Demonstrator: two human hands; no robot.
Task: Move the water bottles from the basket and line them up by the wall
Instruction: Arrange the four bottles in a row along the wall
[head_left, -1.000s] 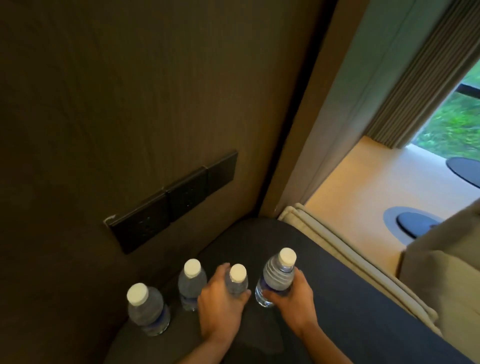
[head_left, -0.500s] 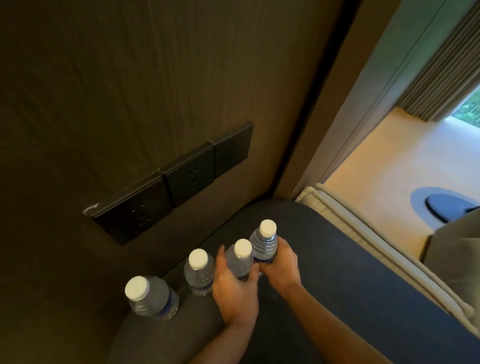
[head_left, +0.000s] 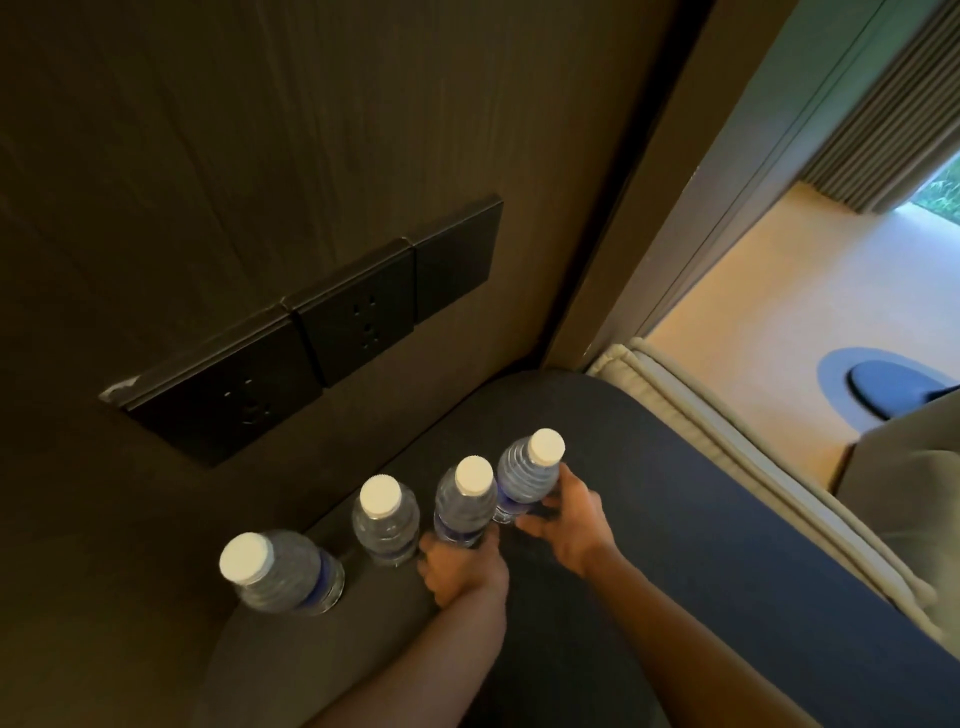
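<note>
A: Status? Basket not in view.
B: Four bottles on desk's wall edge. Left hand (head_left: 460, 564) closed on third bottle (head_left: 464, 501), right hand (head_left: 563, 519) on fourth bottle (head_left: 527, 475); release remains.

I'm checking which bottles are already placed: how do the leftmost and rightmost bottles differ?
The leftmost bottle stands free, untouched; the rightmost bottle is gripped low by the right hand. The leftmost has a gap beside it; the rightmost sits tight against its neighbour. Both have white caps and blue labels.
</note>
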